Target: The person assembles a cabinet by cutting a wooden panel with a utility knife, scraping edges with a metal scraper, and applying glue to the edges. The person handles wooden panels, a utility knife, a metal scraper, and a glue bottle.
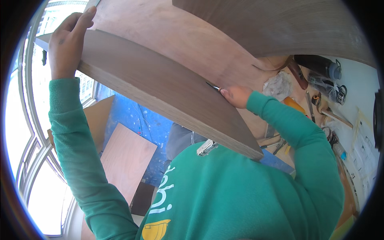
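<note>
A long brown wood-grain board (160,90) lies slantwise in front of me, its thick near edge facing my body. My left hand (67,50) is on its far left end, with the fingers bent over the far edge; part of the grip is hidden. Low on the right part of the board, my right hand (237,97) pinches a slim, dark-tipped pointed tool (216,87), its tip at the board's face. Its exact kind is too small to tell. A silver metal fitting, like a cabinet hinge (207,147), juts from below the near edge, against my green sweatshirt.
Another brown panel (288,28) rests on the pinkish plywood surface (160,26). To the right lie crumpled plastic (278,86), a dark bottle (320,66) and several hand tools. Windows (28,132) line the left. Below, a plywood piece (128,160) lies over blue floor covering (126,110).
</note>
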Tool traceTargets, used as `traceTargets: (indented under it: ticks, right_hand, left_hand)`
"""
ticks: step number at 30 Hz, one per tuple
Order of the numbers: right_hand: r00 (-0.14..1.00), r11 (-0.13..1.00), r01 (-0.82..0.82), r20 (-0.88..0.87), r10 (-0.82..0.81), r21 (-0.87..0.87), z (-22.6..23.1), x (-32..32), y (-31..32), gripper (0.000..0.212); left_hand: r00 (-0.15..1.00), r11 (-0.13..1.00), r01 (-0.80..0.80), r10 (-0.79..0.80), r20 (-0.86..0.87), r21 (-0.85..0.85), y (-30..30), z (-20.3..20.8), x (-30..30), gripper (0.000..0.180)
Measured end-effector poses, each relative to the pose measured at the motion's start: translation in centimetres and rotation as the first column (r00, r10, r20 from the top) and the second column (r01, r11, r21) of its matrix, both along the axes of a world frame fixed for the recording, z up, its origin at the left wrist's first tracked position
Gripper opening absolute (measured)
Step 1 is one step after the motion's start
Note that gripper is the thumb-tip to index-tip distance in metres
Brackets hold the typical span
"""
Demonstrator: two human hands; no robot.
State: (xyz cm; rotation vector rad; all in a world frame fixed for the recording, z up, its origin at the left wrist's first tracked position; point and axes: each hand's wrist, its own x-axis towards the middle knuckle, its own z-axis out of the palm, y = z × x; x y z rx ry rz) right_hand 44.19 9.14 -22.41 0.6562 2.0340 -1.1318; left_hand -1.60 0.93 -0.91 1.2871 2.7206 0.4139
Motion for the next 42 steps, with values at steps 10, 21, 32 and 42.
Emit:
traceTargets:
  ticks: [10, 21, 32, 42]
  right_hand:
    - [0.999, 0.998, 0.024, 0.036, -0.026, 0.055, 0.1, 7.7, -0.7, 0.06]
    - [0.998, 0.995, 0.059, -0.039, -0.056, 0.076, 0.5, 12.2, -1.2, 0.06]
    - [0.842, 0.843, 0.537, -0.046, -0.538, -0.024, 4.4, 12.1, -1.7, 0.049]
    - [0.754, 0.752, 0.653, -0.185, -0.631, 0.094, 11.2, 6.1, 2.4, 0.054]
  left_hand:
    - [0.999, 0.999, -0.015, 0.017, 0.04, -0.047, 0.1, 0.1, -0.2, 0.067]
    - [0.997, 0.999, -0.012, 0.014, 0.071, -0.036, 0.2, 0.8, 0.8, 0.06]
    - [0.996, 0.995, -0.048, 0.041, 0.075, 0.091, -1.7, 1.1, 1.7, 0.054]
    - [0.923, 0.939, 0.299, -0.33, 0.198, 0.171, -3.4, 2.4, 0.5, 0.038]
